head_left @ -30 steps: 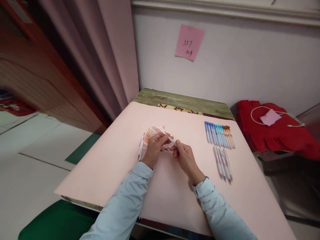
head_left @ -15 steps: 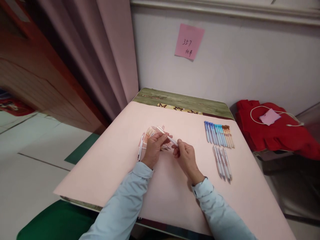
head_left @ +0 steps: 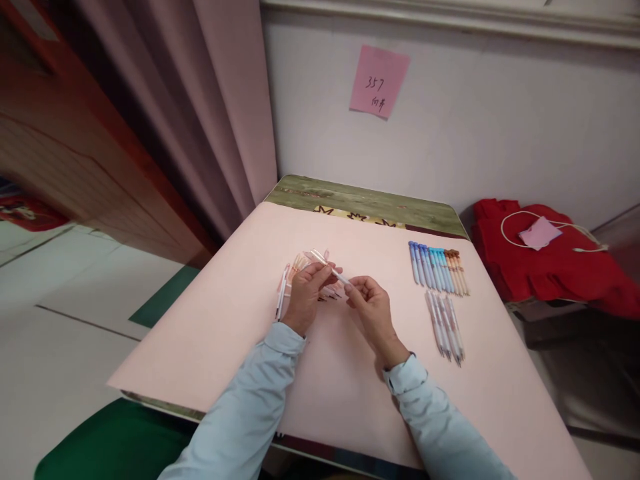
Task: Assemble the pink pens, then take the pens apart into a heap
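Soft, even indoor light is falling on the pink table cover (head_left: 240,333); shadows staying faint; wide-angle lens bending edges; corners dimming slightly.

left hand (head_left: 306,293) + right hand (head_left: 371,308): both pinch white pen (head_left: 331,269) | pink sheet (head_left: 240,327) | sorted pens (head_left: 439,267)

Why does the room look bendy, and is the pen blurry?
Head view: the wide lens bows the wall trim and floor lines toward the edges; light is soft, with no glare; the white pen held by the left hand and right hand looks small and slightly soft.
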`<state>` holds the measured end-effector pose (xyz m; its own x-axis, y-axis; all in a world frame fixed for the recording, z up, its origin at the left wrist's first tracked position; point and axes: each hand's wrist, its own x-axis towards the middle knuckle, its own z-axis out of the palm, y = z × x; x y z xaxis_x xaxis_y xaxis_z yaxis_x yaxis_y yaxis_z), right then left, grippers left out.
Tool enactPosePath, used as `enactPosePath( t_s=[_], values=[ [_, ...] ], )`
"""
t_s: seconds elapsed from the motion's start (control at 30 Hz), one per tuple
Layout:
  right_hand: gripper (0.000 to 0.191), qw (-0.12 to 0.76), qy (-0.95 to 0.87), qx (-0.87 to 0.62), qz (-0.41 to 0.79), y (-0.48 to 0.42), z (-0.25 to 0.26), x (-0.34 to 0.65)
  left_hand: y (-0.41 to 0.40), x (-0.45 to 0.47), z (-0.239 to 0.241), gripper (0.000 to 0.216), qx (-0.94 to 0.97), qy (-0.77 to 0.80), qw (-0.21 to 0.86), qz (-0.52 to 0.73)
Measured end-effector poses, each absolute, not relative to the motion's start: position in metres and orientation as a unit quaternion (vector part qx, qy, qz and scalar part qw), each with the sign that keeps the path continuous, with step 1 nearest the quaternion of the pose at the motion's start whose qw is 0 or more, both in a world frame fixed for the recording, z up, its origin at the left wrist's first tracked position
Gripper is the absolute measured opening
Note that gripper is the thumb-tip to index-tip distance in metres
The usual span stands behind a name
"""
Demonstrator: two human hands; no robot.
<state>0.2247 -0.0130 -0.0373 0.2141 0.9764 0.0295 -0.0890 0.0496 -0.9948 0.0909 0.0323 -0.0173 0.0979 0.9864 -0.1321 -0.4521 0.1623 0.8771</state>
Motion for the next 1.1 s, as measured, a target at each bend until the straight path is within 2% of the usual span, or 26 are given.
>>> enactPosePath(
  t_s=[0.1,0.27,0.4,0.63,0.87,1.0,1.1],
  values=[
    [0.043,0.596,-0.428,-0.506,0.454,-0.0134,-0.0349,0.2247,0.0326,0.0907,-0.0166,0.032,0.343,0.385,0.65,0.558],
    [0.046,0.558,-0.408,-0.51,0.512,-0.0156,-0.0394,0.2238,0.0323,0.091,-0.0169,0.03,0.349,0.379,0.658,0.55],
    [0.034,0.583,-0.422,-0.511,0.47,-0.0133,-0.0387,0.2239,0.0329,0.0907,-0.0179,0.032,0.334,0.382,0.657,0.557],
    [0.035,0.611,-0.437,-0.527,0.398,-0.0124,-0.0363,0.2233,0.0324,0.0912,-0.0178,0.032,0.315,0.381,0.661,0.564],
    [0.051,0.546,-0.404,-0.514,0.524,-0.0154,-0.0401,0.2248,0.0317,0.0918,-0.0184,0.031,0.357,0.374,0.659,0.547],
    [0.035,0.575,-0.421,-0.494,0.498,-0.0137,-0.0374,0.2243,0.0325,0.0907,-0.0196,0.03,0.359,0.379,0.656,0.545],
    [0.04,0.581,-0.418,-0.477,0.51,-0.0137,-0.0367,0.223,0.0327,0.0905,-0.0201,0.031,0.363,0.381,0.653,0.544]
  ],
)
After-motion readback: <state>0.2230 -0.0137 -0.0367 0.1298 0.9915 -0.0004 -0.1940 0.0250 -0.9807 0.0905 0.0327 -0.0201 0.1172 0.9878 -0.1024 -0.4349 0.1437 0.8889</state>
